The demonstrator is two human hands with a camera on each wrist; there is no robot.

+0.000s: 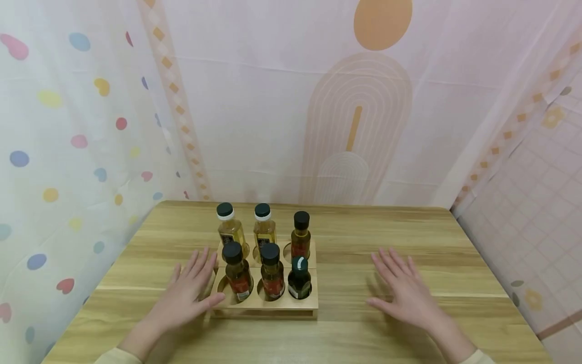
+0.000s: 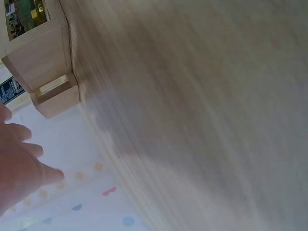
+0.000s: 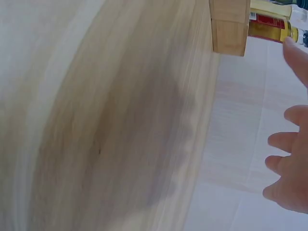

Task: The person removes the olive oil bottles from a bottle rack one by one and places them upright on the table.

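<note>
Head view: read the clock from the rack's middle, with 12 toward the curtain [image 1: 254, 126].
Wooden rack [image 1: 254, 304]: on the table [image 1: 359, 227], between your hands and much nearer the left.
Back row: a pale-gold bottle [image 1: 231, 231] at 11 o'clock, a second gold bottle [image 1: 265, 230] at 12, and a black-capped bottle [image 1: 300, 243] at 1.
Front row: a red-labelled bottle [image 1: 238, 277] at 7 o'clock, its lookalike [image 1: 273, 278] at 6, and a small dark bottle [image 1: 299, 284] at 5 (its green cap sets it apart).
Left hand [image 1: 184, 296]: at 8 to 9 o'clock, beside the rack, fingers spread wide and gripping nothing; your thumb overlaps the front corner in this view (whether it touches the wood, you cannot tell).
Right hand [image 1: 404, 293]: at 3 o'clock, well apart from the rack, palm down over the table, fingers extended, holding nothing.
Step in hand: every bottle sits in a hole and both your hands are free, so this looks like a pause at the start or end of handling.
Next move: if you want a bottle out, close your fingers round its neck and lift straight up, steering clear of the neighbouring caps.
</note>
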